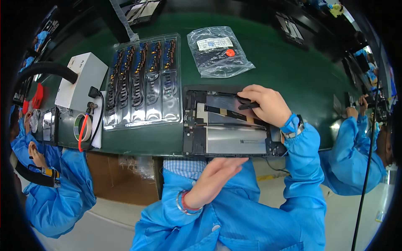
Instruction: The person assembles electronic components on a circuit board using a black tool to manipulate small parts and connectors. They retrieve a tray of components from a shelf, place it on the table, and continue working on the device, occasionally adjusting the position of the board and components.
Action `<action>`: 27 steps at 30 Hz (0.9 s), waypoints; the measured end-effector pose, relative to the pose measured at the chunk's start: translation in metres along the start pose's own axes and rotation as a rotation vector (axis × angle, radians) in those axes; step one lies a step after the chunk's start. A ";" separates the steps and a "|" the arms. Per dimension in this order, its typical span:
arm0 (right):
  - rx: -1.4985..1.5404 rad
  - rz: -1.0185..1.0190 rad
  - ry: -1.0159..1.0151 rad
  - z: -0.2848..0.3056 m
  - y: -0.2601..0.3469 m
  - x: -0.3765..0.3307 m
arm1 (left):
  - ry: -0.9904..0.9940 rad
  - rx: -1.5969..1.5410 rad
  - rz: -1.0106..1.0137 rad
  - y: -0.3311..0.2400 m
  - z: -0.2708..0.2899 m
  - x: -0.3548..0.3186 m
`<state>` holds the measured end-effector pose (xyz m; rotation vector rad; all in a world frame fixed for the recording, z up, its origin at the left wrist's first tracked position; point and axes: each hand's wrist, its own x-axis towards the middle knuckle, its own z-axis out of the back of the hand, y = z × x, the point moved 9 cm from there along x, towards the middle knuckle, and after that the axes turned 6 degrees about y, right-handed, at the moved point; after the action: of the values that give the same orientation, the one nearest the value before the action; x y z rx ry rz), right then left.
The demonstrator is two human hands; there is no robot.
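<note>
An opened tablet (236,140) lies at the table's near edge, its silver battery plates and dark circuit parts showing. A black ribbon cable (222,111) with tan patches runs slantwise across it. Over the tablet's far right part, my right hand (270,104) is closed on a slim black tool (248,106) whose exact kind I cannot make out. At the near edge, just below the tablet, my left hand (217,180) holds nothing, its fingers stretched out toward the right.
Left of the tablet stands a clear tray (171,90) of small flex parts. Beyond lies a plastic bag (220,54) with an orange sticker. A white box (81,79) with a black hose, a tape roll (79,127) and a cardboard box (121,178) are leftward. Co-workers sit both sides.
</note>
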<state>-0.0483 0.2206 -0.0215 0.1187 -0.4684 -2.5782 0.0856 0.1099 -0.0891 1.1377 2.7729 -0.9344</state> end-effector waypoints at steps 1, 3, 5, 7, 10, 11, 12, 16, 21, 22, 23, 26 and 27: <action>-0.002 0.024 0.045 -0.001 -0.001 0.001 | -0.037 0.013 -0.077 0.001 0.000 0.008; 0.037 -0.010 0.067 -0.002 -0.002 -0.001 | -0.204 -0.114 -0.186 0.006 -0.001 0.027; -0.011 -0.002 0.069 -0.002 -0.003 -0.005 | -0.157 -0.176 -0.320 0.005 -0.017 0.037; 0.107 -0.090 -0.022 0.022 0.000 -0.016 | -0.199 -0.230 -0.411 -0.004 -0.031 0.037; 0.198 -0.037 -0.411 0.074 0.017 -0.040 | -0.086 0.273 -0.563 -0.033 -0.057 0.030; 0.206 0.032 -0.543 0.089 0.019 -0.046 | -0.030 0.525 -0.678 -0.051 -0.074 0.026; 0.213 0.095 -0.673 0.101 0.025 -0.054 | 0.007 0.772 -0.820 -0.071 -0.096 0.017; 0.307 0.238 -0.957 0.109 0.035 -0.079 | 0.033 1.176 -0.972 -0.091 -0.137 0.005; 0.448 0.341 -1.022 0.088 0.057 -0.088 | -0.291 1.671 -1.093 -0.087 -0.129 -0.021; 0.477 0.355 -1.020 0.083 0.060 -0.088 | -0.338 1.764 -1.092 -0.087 -0.127 -0.026; 0.499 0.377 -1.016 0.077 0.065 -0.087 | -0.409 1.845 -1.097 -0.086 -0.125 -0.030; 0.564 0.415 -1.000 0.064 0.075 -0.089 | -0.509 1.978 -1.078 -0.081 -0.117 -0.037; 0.586 0.425 -0.993 0.060 0.078 -0.090 | -0.531 1.993 -1.059 -0.079 -0.114 -0.039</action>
<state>0.0558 0.2207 0.0614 -0.9814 -1.4033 -1.8472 0.0882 0.1009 0.0543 -1.0568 0.9972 -3.2871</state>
